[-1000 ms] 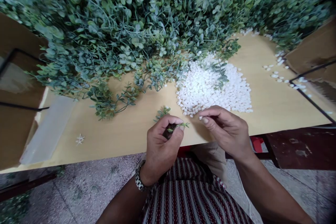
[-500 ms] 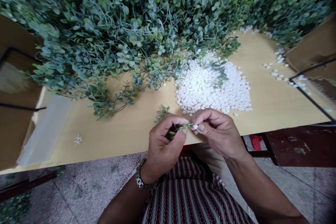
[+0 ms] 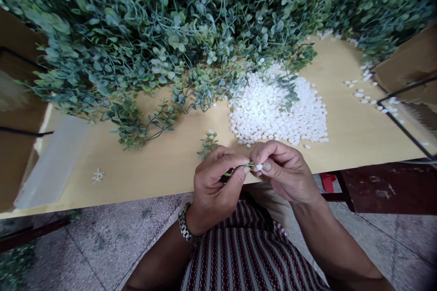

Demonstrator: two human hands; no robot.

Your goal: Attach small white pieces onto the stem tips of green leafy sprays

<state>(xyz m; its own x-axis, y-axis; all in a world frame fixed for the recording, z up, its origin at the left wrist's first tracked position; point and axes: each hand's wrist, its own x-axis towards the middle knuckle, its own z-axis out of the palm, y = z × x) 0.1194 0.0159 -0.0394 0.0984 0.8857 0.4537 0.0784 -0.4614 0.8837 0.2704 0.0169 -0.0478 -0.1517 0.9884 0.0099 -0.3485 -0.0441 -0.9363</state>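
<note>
My left hand (image 3: 218, 182) pinches a green artificial stem between thumb and forefinger; a leafy sprig (image 3: 207, 143) shows just beyond the knuckles, and I cannot tell whether it belongs to the same stem. A small white plastic piece (image 3: 259, 167) sits at the stem's tip, held between the thumb and forefinger of my right hand (image 3: 285, 170). Both hands meet above the table's front edge. Right behind them lies a heap of small white pieces (image 3: 273, 113), with a leafy sprig (image 3: 290, 93) resting on it.
A thick mass of artificial greenery (image 3: 153, 22) fills the back of the table (image 3: 150, 168). Loose sprigs (image 3: 126, 120) lie left of centre. Further left are a white star-shaped piece (image 3: 98, 175) and a translucent strip (image 3: 54, 163). Cardboard boxes (image 3: 406, 63) with black metal rods flank both sides.
The left fingertips have moved closer to the right ones along the stem, and the white piece has shifted slightly right. The view has tilted a little.
</note>
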